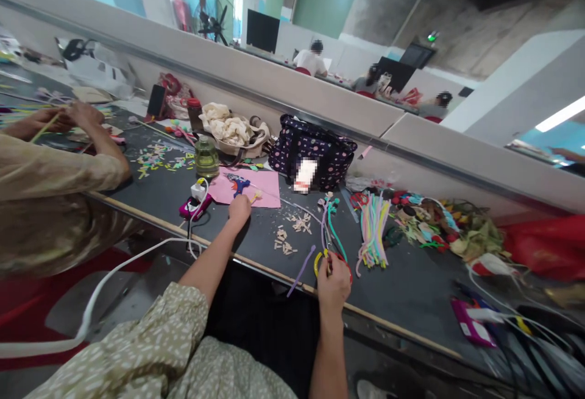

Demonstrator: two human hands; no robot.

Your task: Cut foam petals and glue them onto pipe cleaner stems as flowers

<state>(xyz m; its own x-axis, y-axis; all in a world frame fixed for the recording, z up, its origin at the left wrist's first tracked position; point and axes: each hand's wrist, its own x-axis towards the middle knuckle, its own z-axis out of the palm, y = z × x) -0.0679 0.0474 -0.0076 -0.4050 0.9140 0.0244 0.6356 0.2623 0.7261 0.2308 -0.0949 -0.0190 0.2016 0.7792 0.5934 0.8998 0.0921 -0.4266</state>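
Observation:
My left hand (240, 211) is closed at the front edge of a pink sheet (269, 187), just below a blue and orange glue gun (238, 186). A small yellowish piece (256, 195) shows by its fingertips; what the fingers hold is unclear. At the table's front edge, my right hand (336, 280) is closed on scissors (318, 263) with yellow and red looped handles. Their tips point away from me, towards purple and teal fuzzy stems (336, 228). A loose purple pipe cleaner (301, 271) lies to the left of this hand.
Small beige pieces (286, 240) lie scattered between my hands. A bundle of pastel pipe cleaners (375, 228) is on the right. Behind stand a dark patterned bag (315, 143) and a green jar (206, 158). A magenta power strip (195, 207) sits left. A co-worker's hands (77, 117) work further left.

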